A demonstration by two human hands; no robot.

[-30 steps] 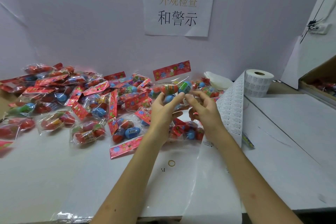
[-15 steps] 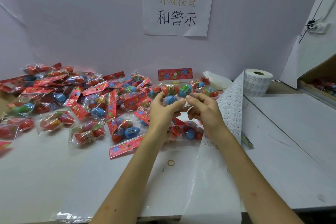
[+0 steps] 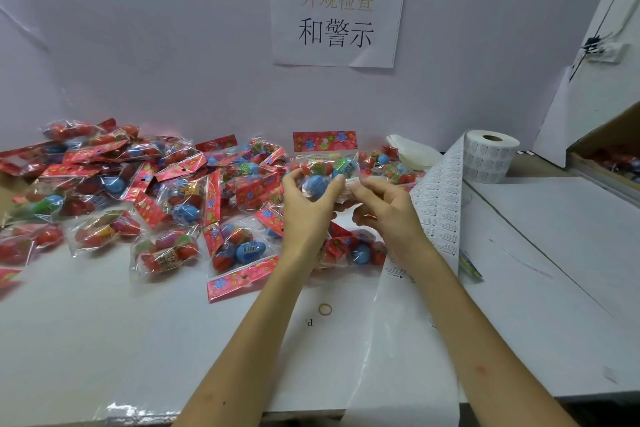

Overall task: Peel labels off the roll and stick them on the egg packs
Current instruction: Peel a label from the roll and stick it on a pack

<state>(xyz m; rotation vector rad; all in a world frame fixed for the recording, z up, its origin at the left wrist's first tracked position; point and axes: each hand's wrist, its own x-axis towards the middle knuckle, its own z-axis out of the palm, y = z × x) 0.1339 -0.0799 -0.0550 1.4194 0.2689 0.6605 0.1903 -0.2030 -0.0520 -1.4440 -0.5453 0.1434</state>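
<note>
My left hand (image 3: 308, 208) holds up an egg pack (image 3: 325, 163), a clear bag of coloured eggs with a red flowered header, above the pile. My right hand (image 3: 384, 211) presses a small white label (image 3: 350, 181) with thumb and fingertip against the pack's lower right side. The label roll (image 3: 488, 156) stands at the back right, and its unrolled strip of labels (image 3: 443, 198) runs down past my right wrist toward the table's front edge.
Several egg packs (image 3: 145, 198) lie heaped across the left and middle of the white table (image 3: 104, 333). A rubber band (image 3: 325, 309) lies near the front. A white paper sign (image 3: 337, 9) hangs on the back wall. A cardboard box (image 3: 609, 156) sits far right.
The held pack's header has turned from tilted to level and upright. My right hand has closed in and brought the label against the pack.
</note>
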